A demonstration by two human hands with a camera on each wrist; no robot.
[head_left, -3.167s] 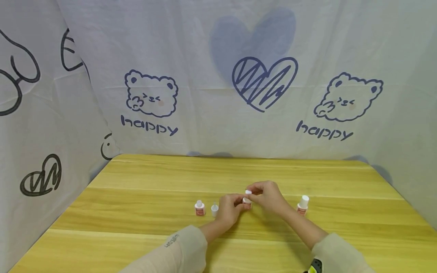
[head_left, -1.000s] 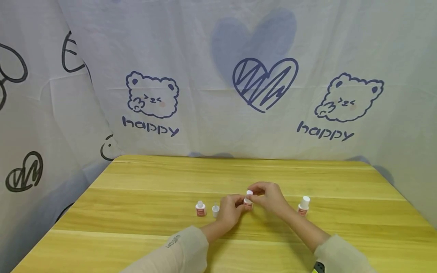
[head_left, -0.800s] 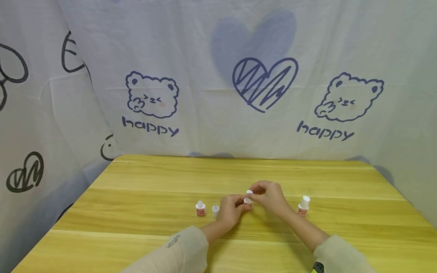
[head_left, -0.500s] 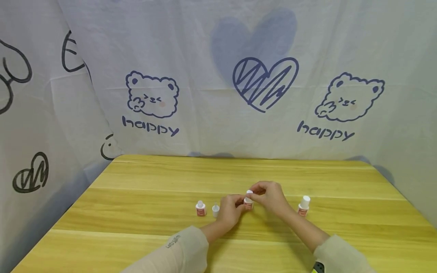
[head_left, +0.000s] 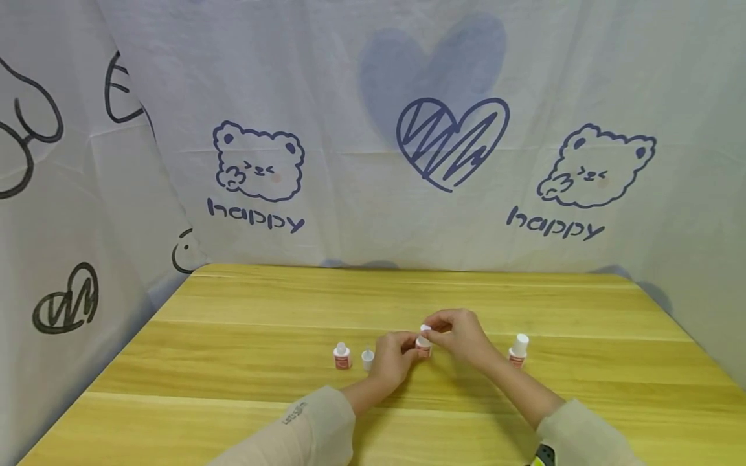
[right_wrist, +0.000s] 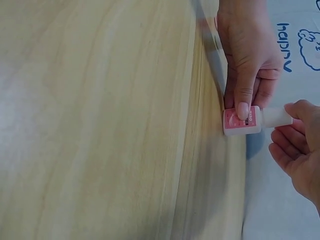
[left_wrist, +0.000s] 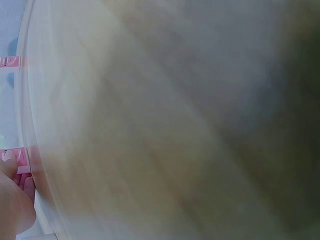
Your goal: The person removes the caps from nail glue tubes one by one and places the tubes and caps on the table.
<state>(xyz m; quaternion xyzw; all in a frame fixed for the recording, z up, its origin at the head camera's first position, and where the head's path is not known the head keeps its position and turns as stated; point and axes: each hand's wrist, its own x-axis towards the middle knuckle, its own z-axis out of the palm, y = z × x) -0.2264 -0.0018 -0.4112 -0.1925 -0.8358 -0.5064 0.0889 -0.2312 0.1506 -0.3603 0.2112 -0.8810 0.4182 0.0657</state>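
My left hand [head_left: 392,359] holds a small white bottle [right_wrist: 242,121] with a pink label, upright on the table; its thumb lies across the label in the right wrist view. My right hand [head_left: 462,335] pinches the white cap [right_wrist: 278,117] at the bottle's top between thumb and fingers. How far the cap sits down on the neck cannot be told. Left of my left hand stands an uncapped bottle [head_left: 342,357] of the same kind, with a loose white cap [head_left: 367,360] beside it, stem up. The left wrist view catches only part of the left hand [left_wrist: 15,202].
A third bottle [head_left: 517,352], with its tall white cap on, stands to the right of my right forearm. The wood-grained table [head_left: 262,298] is bordered by white cloth [head_left: 350,194] with bear and heart drawings at the back and sides.
Both hands stay at the same bottle, with only slight shifts of the right fingers at the cap. The cloth on the left sways, its drawings moving sideways.
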